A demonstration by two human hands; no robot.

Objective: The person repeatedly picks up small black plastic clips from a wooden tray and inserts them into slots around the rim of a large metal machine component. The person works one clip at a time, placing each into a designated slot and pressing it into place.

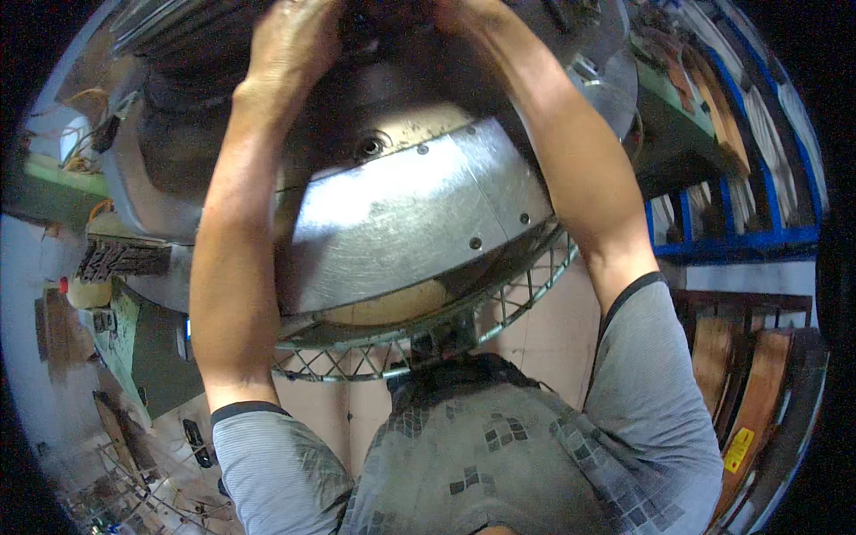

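Both my arms stretch forward over a large machine with a smooth curved metal plate (410, 214) fixed by several dark screws. At the upper edge, my left hand (299, 31) reaches into the dark upper part of the machine; its fingers are lost in shadow and cut off by the picture's edge. My right hand (468, 13) is beside it on the right, only partly in view, its fingers hidden too. What either hand touches or holds is too dark to make out. Between my forearms, a round socket (373, 145) shows just behind the plate.
A curved metal lattice (526, 299) runs along the machine's front edge, close to my body. To the right stands a blue rack (736, 241) with pale material between its bars, and wooden boards (753, 410) below it. A green cabinet (152, 348) is at left.
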